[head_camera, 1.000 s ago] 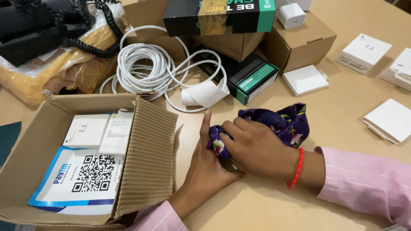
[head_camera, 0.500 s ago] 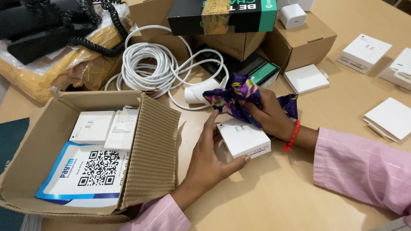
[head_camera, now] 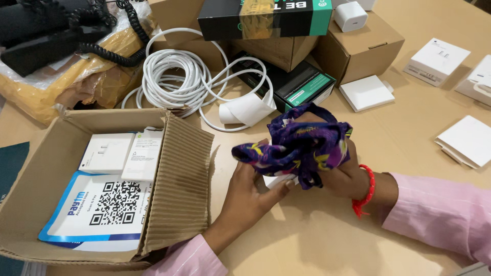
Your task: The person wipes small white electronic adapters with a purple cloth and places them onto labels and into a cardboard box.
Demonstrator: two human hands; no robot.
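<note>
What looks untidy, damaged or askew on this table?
The carton by the left hand has a torn, ragged flap with bare fluting. The white cable sprawls in loose loops with a curling paper label. The right hand holds a bunched purple cloth over a small white box.

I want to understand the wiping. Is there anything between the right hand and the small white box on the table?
Yes. The purple patterned cloth, bunched in the right hand, hangs over the small white box and hides most of it. The left hand touches the box from the near side.
</note>
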